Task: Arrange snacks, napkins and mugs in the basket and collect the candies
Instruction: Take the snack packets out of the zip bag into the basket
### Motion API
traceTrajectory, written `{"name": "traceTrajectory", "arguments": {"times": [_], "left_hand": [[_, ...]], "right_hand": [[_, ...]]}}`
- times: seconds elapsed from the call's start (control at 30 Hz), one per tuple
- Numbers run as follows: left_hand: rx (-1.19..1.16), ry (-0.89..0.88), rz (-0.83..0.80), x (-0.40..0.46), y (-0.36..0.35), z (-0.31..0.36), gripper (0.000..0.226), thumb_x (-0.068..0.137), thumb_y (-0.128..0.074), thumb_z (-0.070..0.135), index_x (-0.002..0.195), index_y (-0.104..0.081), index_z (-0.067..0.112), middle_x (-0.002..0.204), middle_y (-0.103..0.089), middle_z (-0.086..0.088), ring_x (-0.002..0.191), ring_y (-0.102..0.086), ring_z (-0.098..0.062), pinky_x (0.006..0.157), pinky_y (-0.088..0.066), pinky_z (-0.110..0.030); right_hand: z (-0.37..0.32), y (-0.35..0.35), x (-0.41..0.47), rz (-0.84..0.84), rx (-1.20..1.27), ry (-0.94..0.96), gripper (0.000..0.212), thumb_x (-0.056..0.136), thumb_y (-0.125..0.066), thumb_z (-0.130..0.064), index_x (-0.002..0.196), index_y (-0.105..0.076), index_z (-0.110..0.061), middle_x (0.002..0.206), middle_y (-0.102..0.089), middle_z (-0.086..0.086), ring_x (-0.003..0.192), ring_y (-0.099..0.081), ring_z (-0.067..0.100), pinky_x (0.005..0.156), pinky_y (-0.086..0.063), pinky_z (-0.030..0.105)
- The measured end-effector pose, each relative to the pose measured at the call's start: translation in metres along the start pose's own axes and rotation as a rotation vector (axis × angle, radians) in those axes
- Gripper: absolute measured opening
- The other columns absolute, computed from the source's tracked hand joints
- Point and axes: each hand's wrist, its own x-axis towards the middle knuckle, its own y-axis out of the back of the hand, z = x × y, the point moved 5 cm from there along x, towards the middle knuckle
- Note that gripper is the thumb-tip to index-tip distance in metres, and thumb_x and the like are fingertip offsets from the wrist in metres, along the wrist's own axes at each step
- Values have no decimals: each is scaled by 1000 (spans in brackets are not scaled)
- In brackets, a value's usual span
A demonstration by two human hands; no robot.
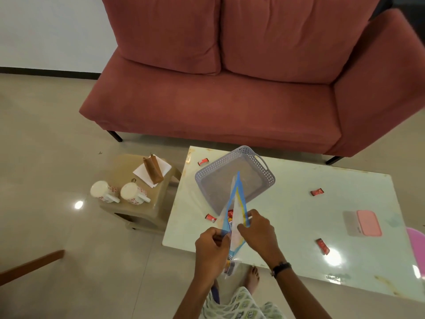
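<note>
Both hands hold a blue and white snack packet (236, 217) edge-on above the table's near edge. My left hand (212, 244) grips its lower left side and my right hand (257, 229) pinches its right edge. The packet's top reaches over a grey perforated basket (266, 173) with nothing inside, standing on the white table (287, 217). Red wrapped candies lie scattered on the table: one (203, 161) behind the basket, one (210, 218) at its near left, one (317, 192) to the right, one (323, 245) nearer me. Two white floral mugs (104, 192) (134, 194) and white napkins (153, 171) under a brown holder (153, 170) sit on a low stool.
The beige stool (138, 212) stands left of the table. A pink-lidded box (365, 223) rests on the table's right part. A red sofa (230, 88) fills the far side. A wooden edge (32, 265) pokes in at lower left. My bare foot (253, 279) is under the table edge.
</note>
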Motion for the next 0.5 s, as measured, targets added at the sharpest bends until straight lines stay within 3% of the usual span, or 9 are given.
{"name": "traceTrajectory", "arguments": {"times": [0.07,0.13,0.2,0.27,0.33,0.43,0.5], "left_hand": [[29,-16,-40,-3,0,0,12,85,-65,15,76,-60,21,72,-64,8,64,-63,-3,52,-48,-8],[46,-20,-58,-5,3,-3,10,85,-64,15,77,-60,20,73,-66,7,63,-63,-2,53,-48,-8],[62,2,-64,-7,7,-9,3,85,-63,16,83,-62,16,80,-68,3,68,-64,-5,54,-47,-8],[99,21,-57,-6,11,-14,6,86,-62,16,89,-61,11,83,-67,0,70,-63,-9,54,-45,-8],[134,3,-41,-3,14,-17,5,85,-60,14,88,-56,13,82,-64,0,67,-61,-10,55,-43,-10],[220,-78,2,6,12,-17,15,84,-57,11,89,-47,20,89,-58,2,74,-59,-14,59,-41,-15],[295,-181,63,13,8,-12,21,83,-58,13,100,-47,18,99,-55,1,88,-58,-18,69,-41,-17]], "right_hand": [[-11,11,16,67,-44,42,20,85,-55,-23,101,-57,-12,99,-65,10,94,-62,33,74,-43,31],[-22,22,29,122,-43,93,12,87,-54,-21,78,-55,-14,87,-62,12,83,-59,34,69,-42,31],[-28,27,38,130,-14,142,33,87,-57,-20,58,-41,-18,73,-60,10,71,-58,32,63,-43,31],[-30,29,38,116,29,194,35,85,-61,-18,56,-42,-14,64,-59,10,63,-60,23,61,-45,29],[-29,26,32,76,62,219,34,83,-63,-16,54,-46,-7,55,-50,8,51,-50,11,54,-37,22],[-21,16,24,21,101,214,28,81,-64,-18,64,-57,3,64,-60,17,62,-52,29,57,-36,28],[-21,14,19,-12,106,228,26,83,-64,-23,69,-63,-1,68,-66,12,71,-60,24,61,-42,28]]}}
